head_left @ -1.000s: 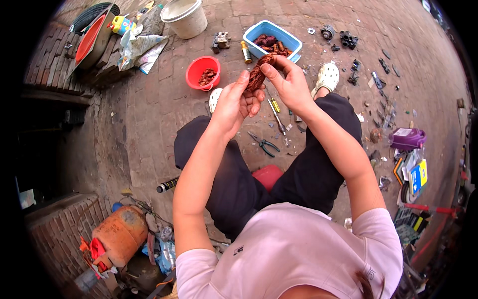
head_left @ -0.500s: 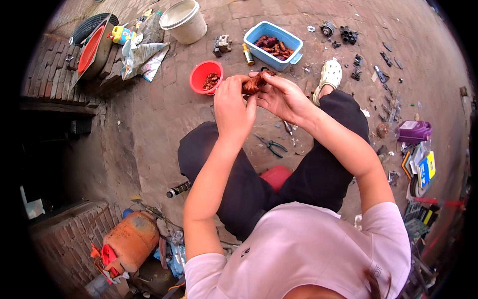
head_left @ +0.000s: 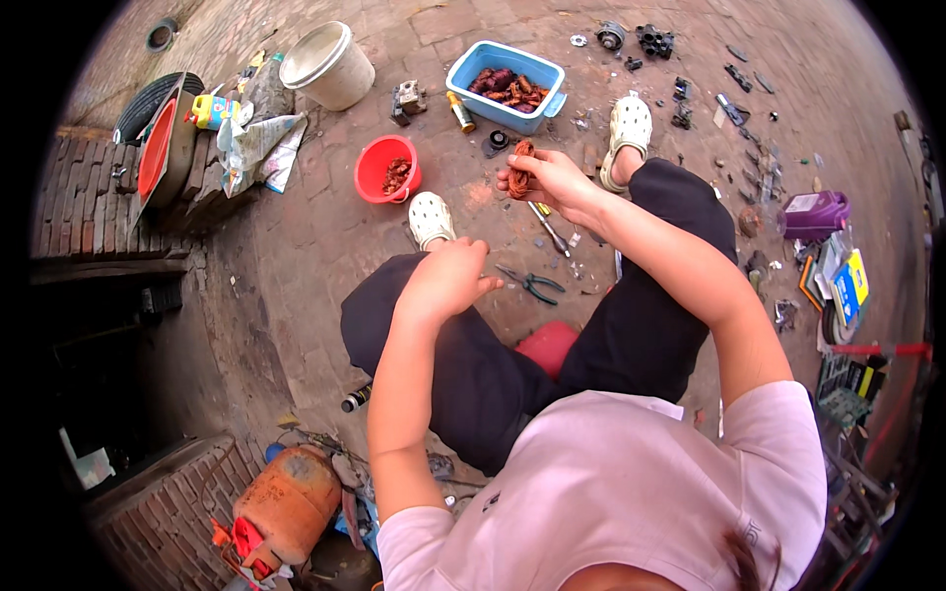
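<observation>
Out ahead of my knees, my right hand (head_left: 560,185) grips a coil of reddish copper wire (head_left: 521,169) between thumb and fingers. My left hand (head_left: 448,281) hangs over my left knee, loosely curled, its thumb apart from the fingers and nothing visible in it. Beyond the hands, a blue plastic tub (head_left: 558,104) holds several dark and coppery coils (head_left: 507,90). Left of it, a small red bucket (head_left: 372,177) contains copper scraps (head_left: 395,175). Between my legs lie green-handled pliers (head_left: 533,285) and a long tool with a pointed end (head_left: 550,231).
A white bucket (head_left: 345,84), a metal block (head_left: 407,100) and a yellow-wrapped cylinder (head_left: 460,112) stand far left of the tub. Dark machine parts (head_left: 654,41) scatter at right, near a purple jug (head_left: 816,214). An orange gas cylinder (head_left: 288,499) sits lower left, by bricks.
My hands have separated: the left came back toward my knee and released the copper coil, while the right keeps it. The view has shifted somewhat, and my left shoe is now visible.
</observation>
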A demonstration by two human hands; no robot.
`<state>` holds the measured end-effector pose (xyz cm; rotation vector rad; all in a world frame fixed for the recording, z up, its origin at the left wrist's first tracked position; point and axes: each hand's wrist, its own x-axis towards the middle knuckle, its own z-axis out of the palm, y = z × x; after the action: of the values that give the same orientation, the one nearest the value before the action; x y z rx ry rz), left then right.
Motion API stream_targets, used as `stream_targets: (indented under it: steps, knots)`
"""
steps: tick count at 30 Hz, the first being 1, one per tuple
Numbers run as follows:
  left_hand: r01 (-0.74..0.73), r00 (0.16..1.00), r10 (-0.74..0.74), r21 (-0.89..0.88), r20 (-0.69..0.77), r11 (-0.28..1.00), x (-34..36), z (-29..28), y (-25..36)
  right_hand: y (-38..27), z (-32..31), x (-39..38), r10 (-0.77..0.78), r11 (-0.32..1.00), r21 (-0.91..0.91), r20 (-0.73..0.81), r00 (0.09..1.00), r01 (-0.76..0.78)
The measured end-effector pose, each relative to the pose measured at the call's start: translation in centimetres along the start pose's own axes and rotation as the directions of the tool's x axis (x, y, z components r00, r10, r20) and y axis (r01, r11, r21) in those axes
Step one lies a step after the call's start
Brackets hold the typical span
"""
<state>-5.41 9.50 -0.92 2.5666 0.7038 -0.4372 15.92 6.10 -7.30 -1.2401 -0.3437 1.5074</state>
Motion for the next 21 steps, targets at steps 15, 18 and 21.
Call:
stream_targets:
  steps: [15, 18, 21]
  knots:
    - [-0.724, 0.688, 0.709, 0.066, 0.156, 0.687, -7.9, -12.9, 22.5, -1.0, -4.2, 4.7, -0.127, 0.972, 0.186, -0.108, 0.986, 0.145]
    - [-0.726, 0.677, 0.703, 0.04, 0.221, 0.687, -7.2, -12.9, 22.6, -1.1, -5.0, 6.7, -0.181, 0.846, 0.497, -0.072, 0.981, 0.193]
    - [-0.724, 0.671, 0.694, 0.028, 0.26, 0.689, -6.1, -13.2, 21.9, -1.2, -7.0, 9.2, -0.239, 0.863, 0.468, 0.046, 0.97, 0.19]
